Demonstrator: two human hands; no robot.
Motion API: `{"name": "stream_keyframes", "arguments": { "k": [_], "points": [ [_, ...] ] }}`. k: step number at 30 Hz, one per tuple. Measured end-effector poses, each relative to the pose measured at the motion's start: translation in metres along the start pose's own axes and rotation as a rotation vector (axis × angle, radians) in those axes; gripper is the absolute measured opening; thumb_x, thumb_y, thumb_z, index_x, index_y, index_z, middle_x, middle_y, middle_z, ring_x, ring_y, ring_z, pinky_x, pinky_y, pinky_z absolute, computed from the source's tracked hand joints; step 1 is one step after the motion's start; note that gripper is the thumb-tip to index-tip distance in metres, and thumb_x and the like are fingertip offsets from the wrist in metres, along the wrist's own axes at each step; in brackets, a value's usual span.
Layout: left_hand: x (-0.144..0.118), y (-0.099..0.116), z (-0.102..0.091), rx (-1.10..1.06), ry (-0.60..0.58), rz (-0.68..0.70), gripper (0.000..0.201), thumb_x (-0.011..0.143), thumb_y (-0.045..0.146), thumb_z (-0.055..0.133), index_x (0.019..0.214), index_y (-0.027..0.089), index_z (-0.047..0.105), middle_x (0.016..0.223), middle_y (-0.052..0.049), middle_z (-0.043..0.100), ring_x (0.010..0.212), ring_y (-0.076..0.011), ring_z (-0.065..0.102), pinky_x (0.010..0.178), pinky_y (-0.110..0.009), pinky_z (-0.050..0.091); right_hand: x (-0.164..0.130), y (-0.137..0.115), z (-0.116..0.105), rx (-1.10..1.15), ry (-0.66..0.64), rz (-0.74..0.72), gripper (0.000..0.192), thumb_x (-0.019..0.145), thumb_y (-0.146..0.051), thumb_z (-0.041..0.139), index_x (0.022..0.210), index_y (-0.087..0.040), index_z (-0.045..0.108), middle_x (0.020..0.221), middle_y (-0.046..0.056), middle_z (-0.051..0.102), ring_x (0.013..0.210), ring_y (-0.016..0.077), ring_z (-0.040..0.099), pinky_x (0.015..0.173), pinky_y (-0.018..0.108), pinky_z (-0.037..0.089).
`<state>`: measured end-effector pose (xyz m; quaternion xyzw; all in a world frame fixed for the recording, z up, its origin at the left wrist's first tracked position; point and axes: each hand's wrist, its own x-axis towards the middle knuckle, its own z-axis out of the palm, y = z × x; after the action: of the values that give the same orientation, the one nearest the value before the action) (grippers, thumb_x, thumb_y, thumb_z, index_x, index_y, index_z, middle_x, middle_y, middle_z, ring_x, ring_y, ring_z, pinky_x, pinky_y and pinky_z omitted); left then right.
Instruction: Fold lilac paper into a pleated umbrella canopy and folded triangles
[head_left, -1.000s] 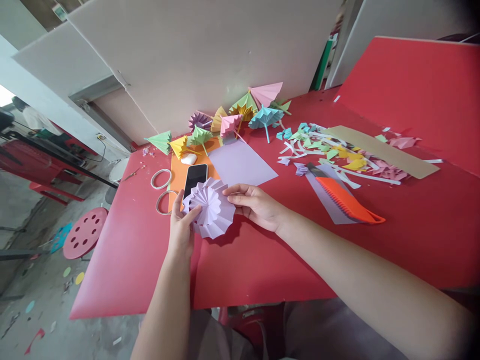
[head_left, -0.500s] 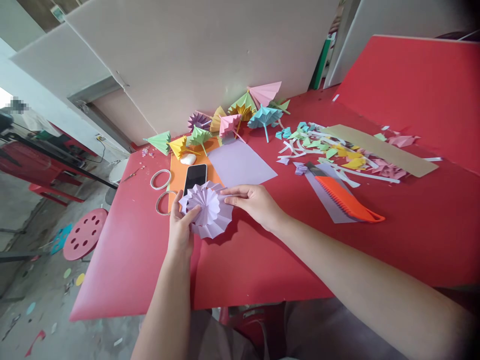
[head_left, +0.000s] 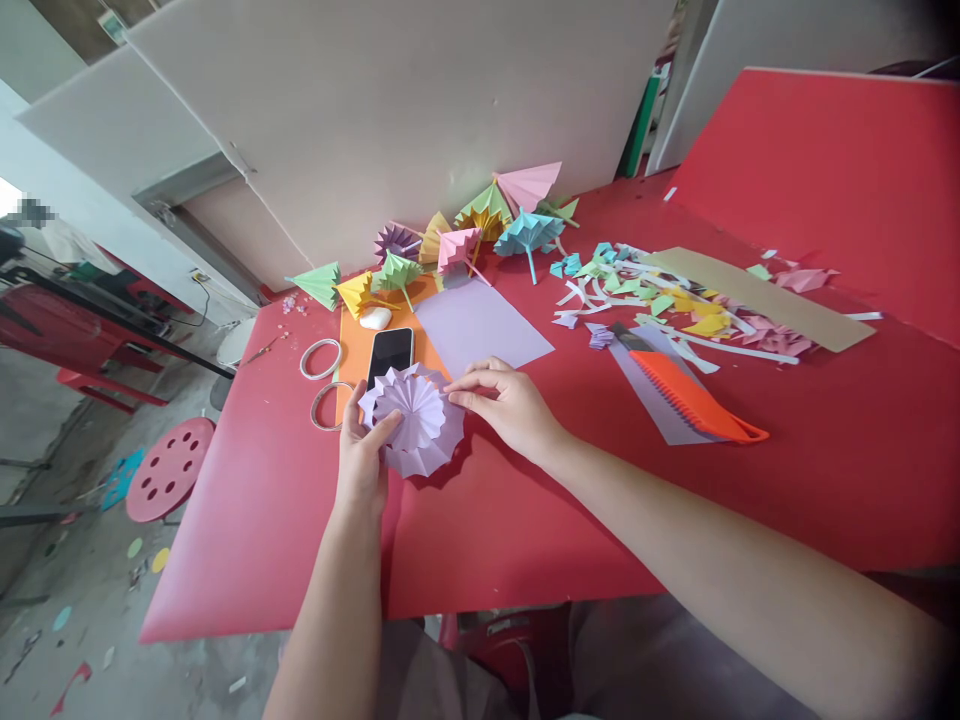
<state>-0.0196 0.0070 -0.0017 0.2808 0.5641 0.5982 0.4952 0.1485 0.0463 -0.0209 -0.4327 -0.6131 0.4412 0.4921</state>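
Since a moment ago our right hand (head_left: 510, 405) has curled in, fingertips now pinching the pleated lilac paper rosette (head_left: 415, 420) at its right edge. Our left hand (head_left: 361, 455) grips the other side, thumb across the folds, so both hands steady it just above the table (head_left: 525, 520). Phone (head_left: 390, 352) and tape rings (head_left: 322, 358) sit close behind; bare red surface lies toward us, near the front edge.

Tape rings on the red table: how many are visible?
2. One tape ring lies left of the phone; the other tape ring lies nearer, beside the left hand.
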Motion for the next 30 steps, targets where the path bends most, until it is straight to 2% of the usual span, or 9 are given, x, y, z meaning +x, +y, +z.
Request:
{"name": "stream_keyframes", "arguments": {
  "k": [6, 10, 15, 19, 30],
  "points": [
    [0.0017, -0.0018, -0.0013, 0.006, 0.002, 0.015, 0.07, 0.058, 0.018, 0.077, 0.122, 0.025, 0.049, 0.102, -0.004, 0.063, 0.081, -0.0151, 0.063, 0.067, -0.021, 0.047, -0.0027, 0.001, 0.0015, -0.144, -0.036, -0.146, 0.011, 0.079, -0.022, 0.059, 0.076, -0.026, 0.069, 0.075, 0.001, 0.064, 0.073, 0.0159, 0.059, 0.067, 0.03, 0.048],
    [0.002, -0.0022, -0.0016, 0.004, -0.008, 0.009, 0.073, 0.056, 0.019, 0.078, 0.123, 0.024, 0.049, 0.099, -0.003, 0.063, 0.079, -0.0141, 0.063, 0.068, -0.022, 0.047, -0.0045, 0.0049, 0.0031, -0.258, -0.055, -0.237, 0.018, 0.083, -0.018, 0.053, 0.088, -0.027, 0.068, 0.077, 0.002, 0.064, 0.075, 0.0166, 0.058, 0.067, 0.03, 0.048],
    [0.0017, -0.0017, -0.0012, 0.01, -0.008, 0.0, 0.072, 0.057, 0.019, 0.078, 0.123, 0.024, 0.048, 0.101, -0.005, 0.064, 0.086, -0.0175, 0.063, 0.072, -0.025, 0.048, -0.006, 0.0092, 0.0041, -0.354, -0.065, -0.369, 0.027, 0.086, -0.015, 0.045, 0.099, -0.027, 0.066, 0.082, 0.004, 0.064, 0.081, 0.0177, 0.058, 0.072, 0.031, 0.047],
    [0.0017, -0.0023, -0.0009, -0.005, -0.01, 0.003, 0.07, 0.058, 0.017, 0.077, 0.122, 0.024, 0.049, 0.104, -0.005, 0.063, 0.087, -0.0177, 0.064, 0.073, -0.025, 0.048, -0.0068, 0.008, 0.0039, -0.36, -0.047, -0.402, 0.026, 0.087, -0.015, 0.044, 0.097, -0.025, 0.066, 0.087, 0.005, 0.064, 0.084, 0.0179, 0.059, 0.072, 0.031, 0.048],
    [0.0012, -0.0011, -0.0009, 0.002, -0.013, -0.014, 0.07, 0.059, 0.017, 0.076, 0.123, 0.025, 0.048, 0.105, -0.005, 0.063, 0.084, -0.0166, 0.064, 0.071, -0.024, 0.048, -0.0059, 0.007, 0.0042, -0.319, 0.045, -0.45, 0.016, 0.086, -0.02, 0.053, 0.085, -0.025, 0.068, 0.081, 0.002, 0.07, 0.076, 0.0169, 0.06, 0.071, 0.032, 0.049]
  ]
}}
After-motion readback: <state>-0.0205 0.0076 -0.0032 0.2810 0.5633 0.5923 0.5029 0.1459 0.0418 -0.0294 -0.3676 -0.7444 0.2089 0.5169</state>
